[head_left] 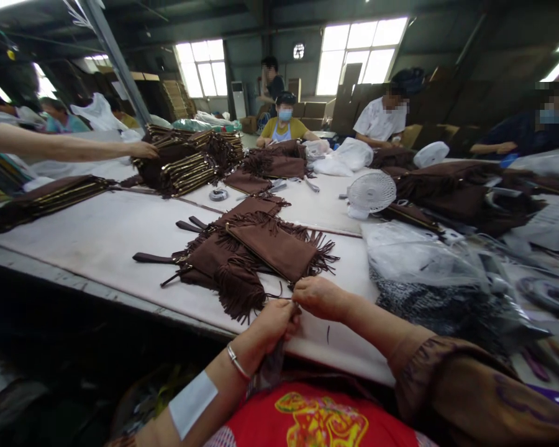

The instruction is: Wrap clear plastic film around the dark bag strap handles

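My left hand point(277, 321) and my right hand point(319, 298) meet at the table's near edge, both closed with fingertips pinched together. What they pinch is small and mostly hidden by the fingers. Just beyond them lies a dark brown fringed pouch point(279, 248) with a gold zip, its near corner right at my right fingertips. A dark, blurred strip point(272, 363) hangs below my left hand. Under and behind the pouch are more brown fringed pouches point(209, 254), with wrist straps point(153, 257) pointing left.
Stacked zipped pouches point(190, 171) stand at the back left, where another person's hand point(144, 150) touches them. A small white fan point(371, 191), a clear plastic bag point(419, 254) and more brown pouches point(451, 186) lie to the right. Several people sit across the table point(97, 236).
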A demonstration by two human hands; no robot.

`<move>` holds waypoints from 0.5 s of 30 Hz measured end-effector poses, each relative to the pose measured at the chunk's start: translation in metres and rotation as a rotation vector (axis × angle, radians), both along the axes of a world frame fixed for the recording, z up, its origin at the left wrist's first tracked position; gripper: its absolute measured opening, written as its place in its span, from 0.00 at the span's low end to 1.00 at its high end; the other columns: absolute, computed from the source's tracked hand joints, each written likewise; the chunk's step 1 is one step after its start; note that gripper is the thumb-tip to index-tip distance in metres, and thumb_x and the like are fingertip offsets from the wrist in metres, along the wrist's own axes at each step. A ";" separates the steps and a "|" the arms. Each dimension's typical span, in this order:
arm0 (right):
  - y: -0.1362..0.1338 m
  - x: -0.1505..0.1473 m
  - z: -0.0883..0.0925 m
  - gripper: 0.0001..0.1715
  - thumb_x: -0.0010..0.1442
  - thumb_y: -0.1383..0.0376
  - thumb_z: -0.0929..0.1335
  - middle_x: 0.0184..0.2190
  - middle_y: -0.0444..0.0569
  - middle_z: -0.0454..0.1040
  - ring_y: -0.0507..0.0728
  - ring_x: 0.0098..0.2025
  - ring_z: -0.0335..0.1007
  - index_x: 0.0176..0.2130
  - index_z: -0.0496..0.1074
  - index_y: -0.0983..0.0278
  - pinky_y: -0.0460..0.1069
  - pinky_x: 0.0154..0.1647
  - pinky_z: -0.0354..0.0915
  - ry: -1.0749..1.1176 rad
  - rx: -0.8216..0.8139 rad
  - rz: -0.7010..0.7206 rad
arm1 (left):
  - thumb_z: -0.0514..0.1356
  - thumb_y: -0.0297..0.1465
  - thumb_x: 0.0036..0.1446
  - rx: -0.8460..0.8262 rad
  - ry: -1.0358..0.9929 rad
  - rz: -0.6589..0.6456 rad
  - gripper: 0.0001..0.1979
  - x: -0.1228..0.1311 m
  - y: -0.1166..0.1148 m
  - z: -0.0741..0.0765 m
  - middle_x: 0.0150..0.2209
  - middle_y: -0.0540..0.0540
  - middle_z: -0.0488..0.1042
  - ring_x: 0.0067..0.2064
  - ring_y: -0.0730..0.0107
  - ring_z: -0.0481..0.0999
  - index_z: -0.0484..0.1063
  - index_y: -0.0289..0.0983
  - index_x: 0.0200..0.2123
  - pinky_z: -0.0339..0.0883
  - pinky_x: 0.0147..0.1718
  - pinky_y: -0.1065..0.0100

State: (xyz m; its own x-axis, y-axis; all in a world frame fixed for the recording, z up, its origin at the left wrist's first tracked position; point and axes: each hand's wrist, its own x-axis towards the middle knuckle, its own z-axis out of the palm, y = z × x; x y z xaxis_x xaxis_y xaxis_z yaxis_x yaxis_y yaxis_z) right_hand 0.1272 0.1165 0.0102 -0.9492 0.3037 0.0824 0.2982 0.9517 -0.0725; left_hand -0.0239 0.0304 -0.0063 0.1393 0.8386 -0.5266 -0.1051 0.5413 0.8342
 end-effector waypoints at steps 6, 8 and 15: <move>0.000 0.004 -0.010 0.08 0.61 0.63 0.66 0.33 0.49 0.74 0.55 0.35 0.67 0.34 0.72 0.66 0.49 0.35 0.60 0.117 0.107 0.028 | 0.60 0.37 0.53 -0.198 -0.293 0.045 0.12 -0.007 0.006 0.002 0.22 0.57 0.55 0.17 0.86 0.45 0.64 0.34 0.33 0.35 0.16 0.80; 0.003 0.005 -0.014 0.08 0.61 0.63 0.66 0.33 0.48 0.73 0.55 0.36 0.66 0.34 0.71 0.65 0.50 0.35 0.60 0.148 0.153 0.042 | 0.62 0.41 0.49 -0.129 -0.188 0.009 0.16 -0.006 0.010 -0.003 0.22 0.58 0.54 0.18 0.86 0.45 0.64 0.35 0.33 0.35 0.16 0.79; -0.024 0.020 -0.003 0.07 0.61 0.64 0.64 0.36 0.48 0.74 0.56 0.36 0.66 0.36 0.70 0.64 0.52 0.33 0.59 0.256 0.278 -0.134 | 0.58 0.52 0.40 0.245 0.515 -0.088 0.23 0.003 0.026 -0.017 0.19 0.48 0.66 0.24 0.67 0.65 0.69 0.36 0.21 0.55 0.21 0.71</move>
